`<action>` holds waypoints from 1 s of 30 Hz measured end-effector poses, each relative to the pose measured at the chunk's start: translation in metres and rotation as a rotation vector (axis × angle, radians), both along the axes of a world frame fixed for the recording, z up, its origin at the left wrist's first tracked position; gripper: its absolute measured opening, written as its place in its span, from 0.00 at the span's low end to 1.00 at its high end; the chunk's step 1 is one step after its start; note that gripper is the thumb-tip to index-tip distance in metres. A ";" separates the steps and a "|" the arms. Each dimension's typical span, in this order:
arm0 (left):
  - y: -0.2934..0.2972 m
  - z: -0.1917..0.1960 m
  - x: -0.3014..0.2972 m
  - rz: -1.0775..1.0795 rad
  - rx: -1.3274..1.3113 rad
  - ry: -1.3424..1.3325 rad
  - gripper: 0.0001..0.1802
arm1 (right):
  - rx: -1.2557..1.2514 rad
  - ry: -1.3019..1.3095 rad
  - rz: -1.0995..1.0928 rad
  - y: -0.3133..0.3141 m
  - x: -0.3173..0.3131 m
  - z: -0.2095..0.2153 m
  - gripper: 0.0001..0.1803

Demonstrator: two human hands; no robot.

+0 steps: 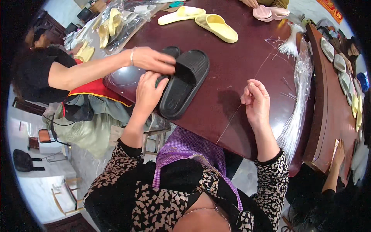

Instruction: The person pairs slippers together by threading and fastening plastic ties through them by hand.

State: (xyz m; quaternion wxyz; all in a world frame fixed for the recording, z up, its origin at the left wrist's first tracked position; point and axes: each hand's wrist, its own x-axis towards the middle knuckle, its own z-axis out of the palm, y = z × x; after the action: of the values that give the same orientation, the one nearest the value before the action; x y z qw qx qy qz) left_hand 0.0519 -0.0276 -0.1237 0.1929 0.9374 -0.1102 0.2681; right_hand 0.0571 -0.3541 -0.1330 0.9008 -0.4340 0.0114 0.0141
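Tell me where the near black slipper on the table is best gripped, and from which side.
Probably at the heel end of the black slipper, coming from the table's near edge. It lies sole-down, angled, its heel overhanging the dark red table toward the person, so fingers can likely wrap it. The left hand already rests beside that end; a co-worker's hand covers the far side.

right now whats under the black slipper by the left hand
The black slipper lies on the dark red table, overlapping a second black slipper. The left hand and a co-worker's hand cover most of that one.
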 end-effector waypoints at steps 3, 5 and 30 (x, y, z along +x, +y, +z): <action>0.006 -0.012 0.019 0.005 0.039 -0.036 0.13 | 0.010 -0.013 0.034 0.001 0.000 0.000 0.05; 0.002 -0.016 0.034 -0.013 0.027 0.068 0.15 | -0.082 0.003 0.001 0.002 0.000 0.002 0.04; -0.186 0.039 -0.005 -0.816 -0.219 -0.318 0.12 | -1.616 -0.871 -0.727 -0.047 -0.032 0.054 0.12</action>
State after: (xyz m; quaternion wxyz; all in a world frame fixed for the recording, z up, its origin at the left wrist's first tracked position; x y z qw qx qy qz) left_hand 0.0473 -0.2138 -0.0850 0.3615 0.7385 -0.4700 0.3210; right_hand 0.0253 -0.4015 -0.0790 0.2087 -0.8559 -0.1825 -0.4365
